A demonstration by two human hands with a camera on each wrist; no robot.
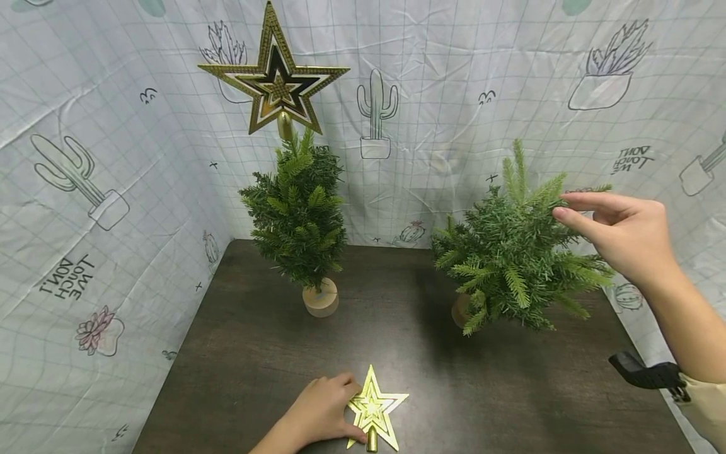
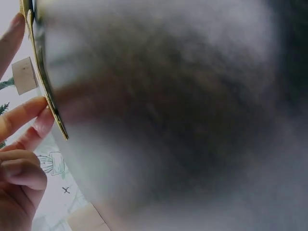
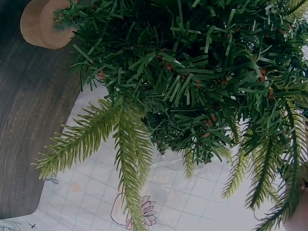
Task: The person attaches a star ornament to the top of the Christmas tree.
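Observation:
My left hand point(image 1: 326, 410) is at the front of the table, thumb and fingers gripping the left side of a gold star topper point(image 1: 371, 408). In the left wrist view this star point(image 2: 45, 82) shows edge-on against the fingers point(image 2: 21, 118). At the right, my right hand point(image 1: 629, 233) pinches at an upper branch of a small artificial Christmas tree point(image 1: 510, 252), thumb and forefinger together among the needles. The right wrist view is filled by that tree's branches point(image 3: 183, 82); only a bit of the hand appears at the right edge.
A second small Christmas tree point(image 1: 300, 221) stands at the back left on a round wooden base point(image 1: 321, 299), topped by another gold star point(image 1: 278, 82). Around the dark wooden table point(image 1: 386, 328) hangs a white cloth point(image 1: 431, 126) with cactus drawings.

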